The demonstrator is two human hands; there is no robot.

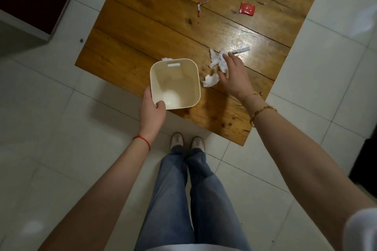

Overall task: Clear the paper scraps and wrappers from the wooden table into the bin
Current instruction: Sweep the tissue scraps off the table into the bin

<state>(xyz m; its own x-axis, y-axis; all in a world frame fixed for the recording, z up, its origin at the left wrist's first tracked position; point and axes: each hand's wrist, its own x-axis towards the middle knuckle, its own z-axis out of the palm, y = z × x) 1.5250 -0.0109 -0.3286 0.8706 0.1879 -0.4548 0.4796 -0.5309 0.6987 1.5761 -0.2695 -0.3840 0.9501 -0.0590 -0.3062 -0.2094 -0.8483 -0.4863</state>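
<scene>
My right hand [232, 75] fingers spread over white paper scraps [218, 62] on the worktop [142, 26], nothing gripped; left hand [152, 109] clamps the empty bin [175, 83] rim. Risk: light scraps slide off the edge, missing it.

My left hand [152, 111] has a thin red string [142, 141] just behind it at the wrist; behind my right hand [234, 76] sit a fine gold chain [249, 96] and a gold bangle [263, 113]. I wear blue jeans [189, 199], pale shoes [186, 142] and a white sleeve [361, 228].

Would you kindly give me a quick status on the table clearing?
Left hand gripping bin rim, bin empty. Right hand open over white scraps. Red wrappers untouched. Nothing blocking.
</scene>
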